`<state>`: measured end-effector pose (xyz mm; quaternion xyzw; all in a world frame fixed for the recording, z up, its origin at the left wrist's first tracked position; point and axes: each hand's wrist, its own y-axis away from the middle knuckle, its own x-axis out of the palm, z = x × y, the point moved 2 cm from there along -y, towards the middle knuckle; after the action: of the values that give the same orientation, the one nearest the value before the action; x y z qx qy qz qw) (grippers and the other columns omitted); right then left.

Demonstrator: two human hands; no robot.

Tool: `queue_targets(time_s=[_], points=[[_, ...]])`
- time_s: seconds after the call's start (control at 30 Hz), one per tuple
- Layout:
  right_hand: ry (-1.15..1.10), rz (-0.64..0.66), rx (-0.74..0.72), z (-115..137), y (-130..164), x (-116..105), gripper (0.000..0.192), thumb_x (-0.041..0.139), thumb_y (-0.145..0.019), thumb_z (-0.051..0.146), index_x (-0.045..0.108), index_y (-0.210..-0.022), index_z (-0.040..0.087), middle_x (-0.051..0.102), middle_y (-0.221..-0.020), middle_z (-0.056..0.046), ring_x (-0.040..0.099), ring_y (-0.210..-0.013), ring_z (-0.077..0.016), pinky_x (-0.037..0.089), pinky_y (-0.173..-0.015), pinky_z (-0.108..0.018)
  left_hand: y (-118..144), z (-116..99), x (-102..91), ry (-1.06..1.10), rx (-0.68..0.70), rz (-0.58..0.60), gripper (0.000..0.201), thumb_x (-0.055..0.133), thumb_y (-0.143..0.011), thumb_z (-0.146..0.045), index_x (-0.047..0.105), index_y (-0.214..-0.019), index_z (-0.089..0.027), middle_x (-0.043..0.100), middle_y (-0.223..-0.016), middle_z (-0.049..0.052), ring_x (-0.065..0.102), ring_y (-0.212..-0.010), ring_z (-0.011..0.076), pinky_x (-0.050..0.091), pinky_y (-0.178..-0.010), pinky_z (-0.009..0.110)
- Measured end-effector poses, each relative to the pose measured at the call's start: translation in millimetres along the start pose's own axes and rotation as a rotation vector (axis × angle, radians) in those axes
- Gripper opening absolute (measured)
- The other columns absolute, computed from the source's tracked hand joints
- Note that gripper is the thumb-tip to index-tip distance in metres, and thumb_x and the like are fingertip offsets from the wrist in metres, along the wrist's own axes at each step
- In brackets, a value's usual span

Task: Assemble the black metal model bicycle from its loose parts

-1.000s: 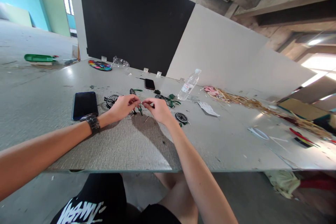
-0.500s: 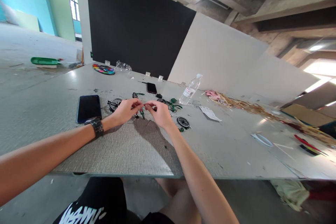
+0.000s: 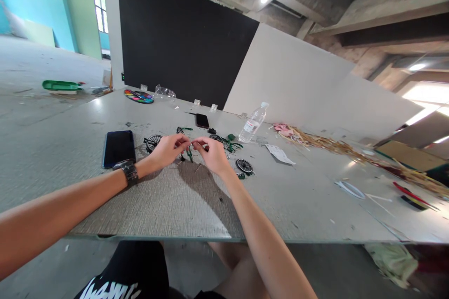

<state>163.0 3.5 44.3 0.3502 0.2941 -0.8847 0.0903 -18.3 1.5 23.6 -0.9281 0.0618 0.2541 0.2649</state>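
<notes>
My left hand [image 3: 171, 147] and my right hand [image 3: 212, 153] meet over the table, both closed in a pinch with fingertips nearly touching. What they pinch is too small and covered to make out. Just below the fingertips a slim green model bicycle part [image 3: 190, 154] shows; whether it is held or lies on the table I cannot tell. Beside my left hand is a black spoked wheel [image 3: 152, 143]. A green toy bicycle frame [image 3: 232, 146] lies beyond my right hand, and another small wheel [image 3: 244, 166] rests to its right. Dark green handlebar-like pieces [image 3: 183, 129] lie behind the hands.
A dark tablet or large phone [image 3: 119, 148] lies by my left wrist. Farther back are a smaller phone [image 3: 202, 120], a paint palette [image 3: 139, 96] and crumpled clear plastic [image 3: 164, 92]. To the right stand a water bottle [image 3: 253, 124], a paper sheet [image 3: 279, 154] and straw-like strips [image 3: 315, 138].
The view has shifted slightly. Both hands keep the same pinched pose at the same spot, and the parts on the table lie as before.
</notes>
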Motion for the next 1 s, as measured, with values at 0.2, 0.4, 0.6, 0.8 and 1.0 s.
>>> queue_targets(time_s=[0.2,0.4,0.6,0.8,1.0], points=[[-0.008,0.002,0.002,-2.6,1.0,-1.6,0.014,0.061,-0.095,0.025,0.073,-0.096,0.019,0.077,-0.090,-0.004,0.070,-0.083,-0.0179,0.050,-0.078,-0.029,0.1,1.6,-0.3,-0.003,0.010,-0.022,0.022,0.054,-0.095,-0.033,0.067,-0.088,-0.017,0.073,-0.080,0.002,0.062,-0.068,0.0139,0.047,-0.067,0.026],[-0.033,0.007,-0.016,-1.3,-0.5,1.8,0.015,0.061,-0.095,0.027,0.073,-0.097,0.020,0.076,-0.089,-0.004,0.070,-0.083,-0.0186,0.050,-0.077,-0.030,0.4,2.5,2.3,0.027,0.012,0.010,0.020,0.055,-0.094,-0.033,0.067,-0.089,-0.017,0.072,-0.079,0.003,0.062,-0.067,0.0143,0.047,-0.065,0.026],[-0.018,-0.001,-0.007,-5.6,0.0,-1.1,0.014,0.061,-0.094,0.026,0.074,-0.097,0.020,0.077,-0.089,-0.004,0.070,-0.083,-0.0182,0.050,-0.080,-0.031,-0.7,-2.0,-1.2,0.033,-0.013,-0.032,0.019,0.055,-0.094,-0.031,0.066,-0.087,-0.017,0.071,-0.078,0.003,0.061,-0.066,0.0134,0.048,-0.067,0.026],[-0.029,0.013,-0.006,-0.9,0.0,0.2,0.014,0.061,-0.095,0.027,0.073,-0.097,0.020,0.077,-0.088,-0.004,0.070,-0.083,-0.0180,0.050,-0.078,-0.030,0.1,2.2,3.1,0.060,0.009,0.018,0.020,0.055,-0.094,-0.034,0.066,-0.090,-0.017,0.071,-0.078,0.003,0.061,-0.065,0.0139,0.048,-0.065,0.027],[-0.011,0.010,0.001,-4.1,0.5,-1.6,0.012,0.062,-0.094,0.024,0.073,-0.096,0.020,0.077,-0.089,-0.004,0.071,-0.084,-0.0175,0.050,-0.080,-0.030,-0.8,1.8,0.5,0.045,0.004,-0.031,0.019,0.055,-0.093,-0.032,0.066,-0.089,-0.017,0.071,-0.078,0.003,0.061,-0.067,0.0140,0.048,-0.066,0.027]])
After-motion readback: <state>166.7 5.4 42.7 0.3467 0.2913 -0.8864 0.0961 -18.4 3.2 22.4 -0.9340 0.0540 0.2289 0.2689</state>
